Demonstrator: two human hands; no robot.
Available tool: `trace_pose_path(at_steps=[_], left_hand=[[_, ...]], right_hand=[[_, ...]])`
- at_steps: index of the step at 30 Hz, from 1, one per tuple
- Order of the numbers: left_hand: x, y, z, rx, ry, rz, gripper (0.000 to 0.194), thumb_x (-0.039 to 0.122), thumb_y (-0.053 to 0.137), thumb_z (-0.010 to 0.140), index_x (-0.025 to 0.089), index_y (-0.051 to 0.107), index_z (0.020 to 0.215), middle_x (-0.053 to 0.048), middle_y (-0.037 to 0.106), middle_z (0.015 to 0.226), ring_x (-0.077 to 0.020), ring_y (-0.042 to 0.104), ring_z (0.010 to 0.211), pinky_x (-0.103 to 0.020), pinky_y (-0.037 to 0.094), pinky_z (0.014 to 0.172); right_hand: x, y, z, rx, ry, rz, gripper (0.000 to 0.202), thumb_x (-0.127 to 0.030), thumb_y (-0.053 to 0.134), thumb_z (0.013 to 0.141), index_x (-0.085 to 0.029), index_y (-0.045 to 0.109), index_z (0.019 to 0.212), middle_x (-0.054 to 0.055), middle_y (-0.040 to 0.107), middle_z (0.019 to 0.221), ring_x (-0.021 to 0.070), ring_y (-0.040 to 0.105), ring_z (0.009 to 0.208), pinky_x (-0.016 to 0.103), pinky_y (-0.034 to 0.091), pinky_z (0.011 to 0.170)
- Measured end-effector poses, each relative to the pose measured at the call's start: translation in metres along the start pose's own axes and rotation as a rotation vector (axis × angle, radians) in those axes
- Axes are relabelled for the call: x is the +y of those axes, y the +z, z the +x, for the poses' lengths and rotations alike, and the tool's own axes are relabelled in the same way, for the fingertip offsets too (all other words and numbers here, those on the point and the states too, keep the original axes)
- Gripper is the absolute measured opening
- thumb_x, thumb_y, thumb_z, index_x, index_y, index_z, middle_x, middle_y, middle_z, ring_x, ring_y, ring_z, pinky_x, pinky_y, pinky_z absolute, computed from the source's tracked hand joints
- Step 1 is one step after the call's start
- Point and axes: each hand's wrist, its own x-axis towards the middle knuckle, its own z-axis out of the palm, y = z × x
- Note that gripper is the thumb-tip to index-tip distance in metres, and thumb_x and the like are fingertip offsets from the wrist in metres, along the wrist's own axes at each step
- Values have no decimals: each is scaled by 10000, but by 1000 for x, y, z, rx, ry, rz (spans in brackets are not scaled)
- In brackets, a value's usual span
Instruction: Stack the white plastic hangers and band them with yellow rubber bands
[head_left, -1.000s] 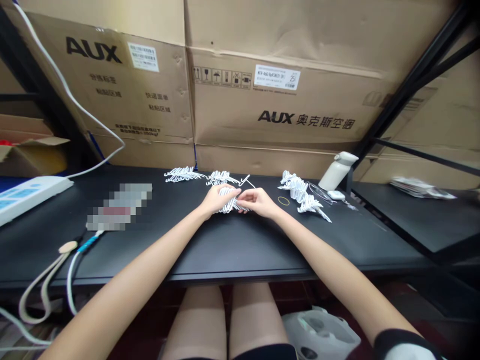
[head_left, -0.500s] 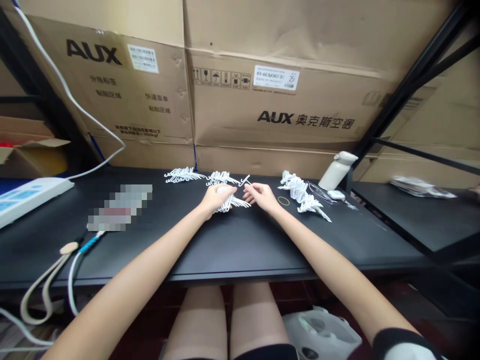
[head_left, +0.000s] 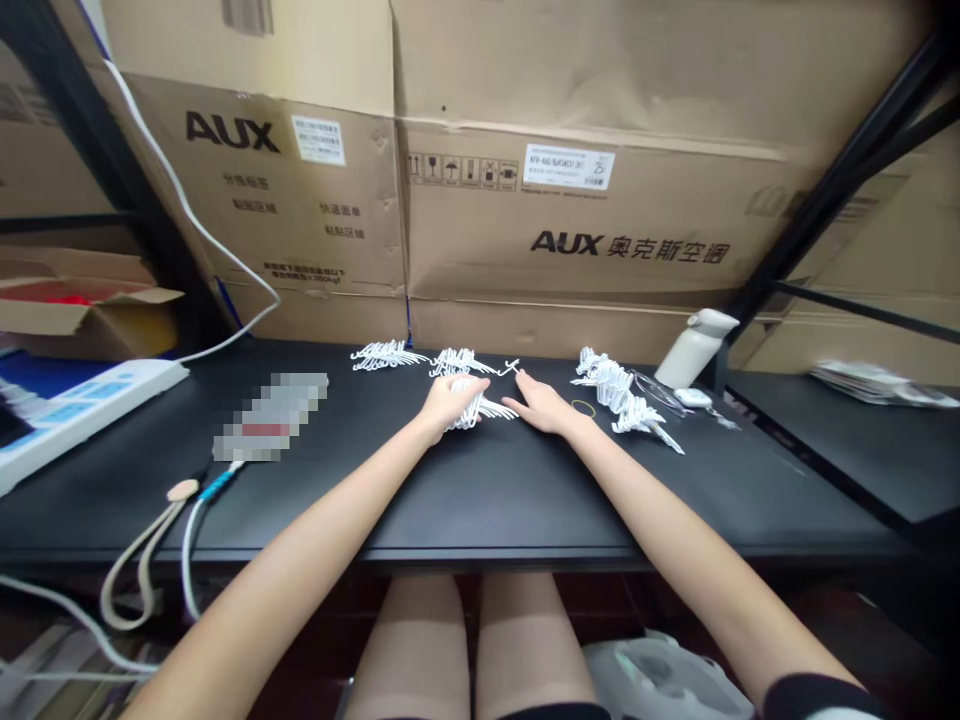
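Observation:
My left hand [head_left: 450, 402] is wrapped round a bundle of thin white hooks [head_left: 495, 410], whose straight ends fan out to the right. My right hand [head_left: 546, 402] lies low over the table with its fingers stretched out, just right of that bundle. Its fingertips are close to one or two loose white hooks [head_left: 510, 367]; I cannot tell whether they touch. Behind my left hand sits a second group of hooks [head_left: 457, 360], and another group [head_left: 386, 355] lies further left. A longer row of bundled hooks [head_left: 619, 390] rests to the right.
A yellow rubber band [head_left: 583, 408] lies on the black table [head_left: 480, 500]. At the right are a white bottle [head_left: 694, 350], a small white case [head_left: 691, 398] and a dark cable. On the left are a blurred-out device [head_left: 270, 418] and a power strip [head_left: 90, 410]. Cardboard [head_left: 600, 290] stands behind.
My right hand has gone from curled fingers to stretched, flatter ones beside the loose hooks. My left hand keeps its hold on the bundle. The whole view has shifted slightly.

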Motion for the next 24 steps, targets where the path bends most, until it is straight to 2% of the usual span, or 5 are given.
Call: trace_pose_path(at_steps=[6, 11, 17, 21, 24], left_hand=[[3, -2, -2, 6, -2, 1, 357, 438, 726, 645, 126, 643, 795, -48, 635, 688, -145, 579, 539, -298, 535, 474], [4, -2, -2, 12, -7, 1, 382, 456, 732, 632, 125, 644, 801, -48, 632, 686, -148, 578, 535, -311, 542, 477], [5, -2, -2, 35, -1, 16, 379, 439, 723, 647, 116, 640, 826, -46, 633, 679, -147, 582, 534, -307, 547, 479], [3, -5, 1, 54, 13, 23, 385, 437, 721, 654, 114, 638, 846, -54, 642, 705, -145, 588, 532, -294, 546, 471], [1, -8, 4, 60, 51, 37, 376, 448, 711, 668, 127, 636, 849, -53, 649, 713, -144, 597, 541, -276, 543, 477]], right_hand=[[15, -8, -5, 236, 170, 79, 276, -294, 499, 881, -132, 665, 1030, 128, 708, 948, 253, 662, 892, 325, 470, 821], [18, -7, -5, 348, 225, 137, 181, -242, 576, 817, -155, 704, 911, 80, 713, 817, 205, 656, 770, 276, 474, 713], [12, -1, -2, 309, 222, 84, 159, -244, 575, 787, -159, 706, 815, 84, 688, 816, 194, 629, 730, 265, 455, 667], [16, -3, -1, 353, 272, 162, 149, -141, 547, 749, -143, 690, 709, 94, 688, 755, 195, 631, 704, 279, 463, 689], [14, -6, -3, 410, 258, 282, 137, -203, 571, 752, -131, 687, 737, 83, 688, 720, 177, 622, 639, 275, 472, 645]])
